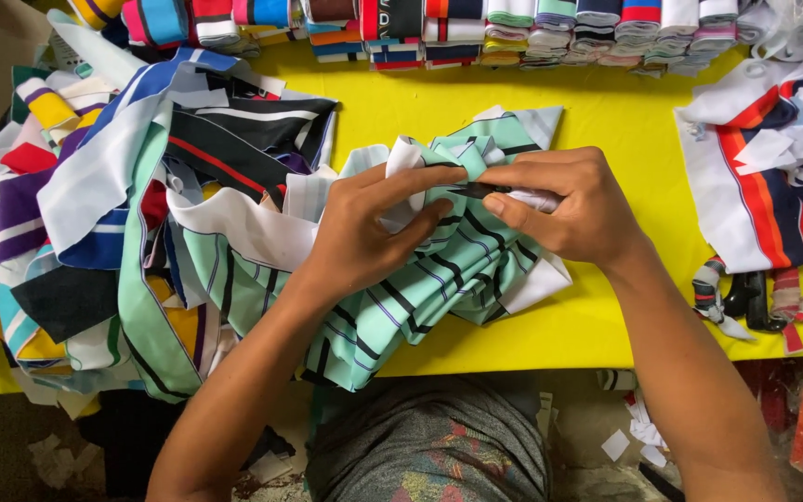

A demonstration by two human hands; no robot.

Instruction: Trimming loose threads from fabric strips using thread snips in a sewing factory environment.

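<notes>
My left hand pinches the top edge of a mint-green striped fabric piece that lies on the yellow table. My right hand meets it from the right and grips a small dark tool with a white handle, its tip against the cloth between both thumbs. A small white tag sticks up from the fabric just above my left fingers. What the tool's tip does is hidden by my fingers.
A loose heap of striped fabric pieces covers the table's left side. Folded striped stacks line the far edge. More red, white and navy pieces lie at right, with scissors near the front edge. Scraps litter the floor.
</notes>
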